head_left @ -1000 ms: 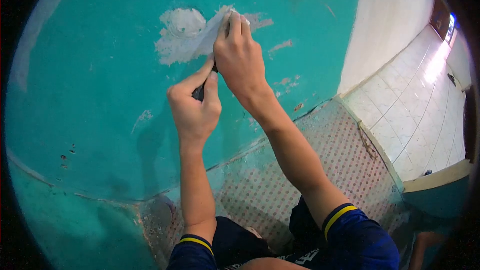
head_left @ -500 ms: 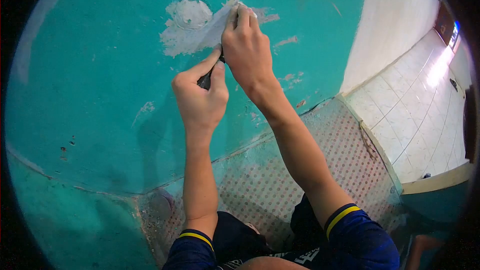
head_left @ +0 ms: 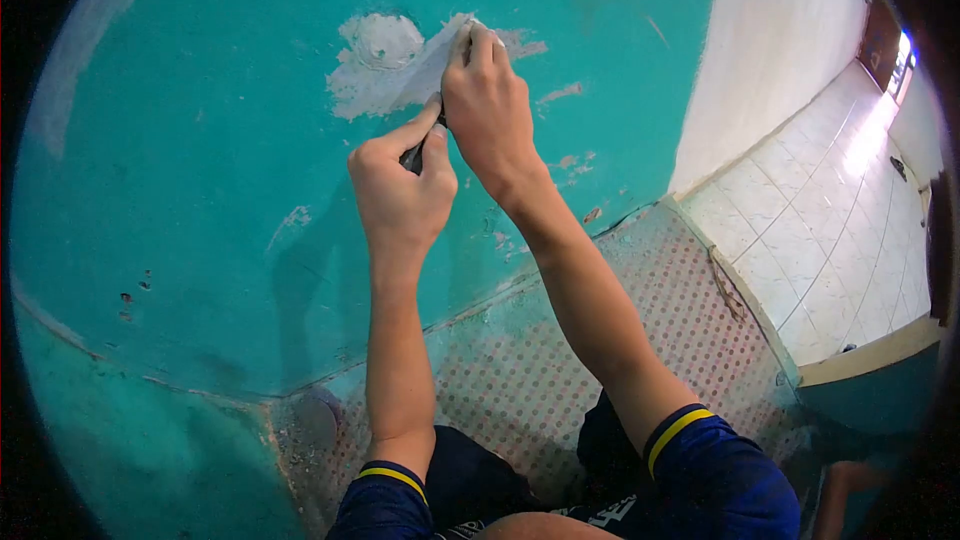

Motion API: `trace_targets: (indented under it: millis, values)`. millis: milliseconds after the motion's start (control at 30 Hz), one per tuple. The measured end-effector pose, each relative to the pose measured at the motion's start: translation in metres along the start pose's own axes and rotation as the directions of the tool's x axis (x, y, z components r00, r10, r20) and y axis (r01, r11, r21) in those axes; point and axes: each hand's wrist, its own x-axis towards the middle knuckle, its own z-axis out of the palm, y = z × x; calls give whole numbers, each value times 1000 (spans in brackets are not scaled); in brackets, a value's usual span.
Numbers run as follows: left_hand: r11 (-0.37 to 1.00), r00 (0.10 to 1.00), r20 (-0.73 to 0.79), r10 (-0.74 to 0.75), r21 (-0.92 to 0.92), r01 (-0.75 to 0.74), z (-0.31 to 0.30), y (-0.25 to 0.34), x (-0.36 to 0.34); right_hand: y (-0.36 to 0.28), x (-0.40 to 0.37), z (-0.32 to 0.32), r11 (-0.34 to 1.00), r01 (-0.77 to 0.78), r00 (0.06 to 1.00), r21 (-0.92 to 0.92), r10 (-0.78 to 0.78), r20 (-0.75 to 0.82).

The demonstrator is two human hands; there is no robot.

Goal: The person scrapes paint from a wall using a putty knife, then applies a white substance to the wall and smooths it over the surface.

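Where hands [head_left: 400, 195] [head_left: 487, 110] meet, scraper [head_left: 413, 156] lies gripped.

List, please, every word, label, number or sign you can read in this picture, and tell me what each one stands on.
White lettering on the dark clothing at the bottom edge: cut off and too blurred to read.
The teal wall and the putty knife carry no text.

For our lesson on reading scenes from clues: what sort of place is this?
Probably an indoor hallway or room under repair: a teal painted wall with a pale filler patch, the left hand and right hand pressing a putty knife on it, and a tiled floor.
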Motion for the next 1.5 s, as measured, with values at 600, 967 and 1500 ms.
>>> trace_targets:
  millis: [600, 967, 1500]
  values:
    - [982, 990, -25, 136, 138, -131, -3, -7, -2, -11, -6, 11, 998, -59, 998, 38, 59, -14]
    - [950, 976, -114, 186, 274, -149, -5, -11, 0, -11, -29, 7, 984, -19, 999, 177, 24, -26]
    - [990, 999, -42, 19, 142, -13, -24, 8, 2, -2, -33, 2, 958, -10, 1000, 285, 18, -24]
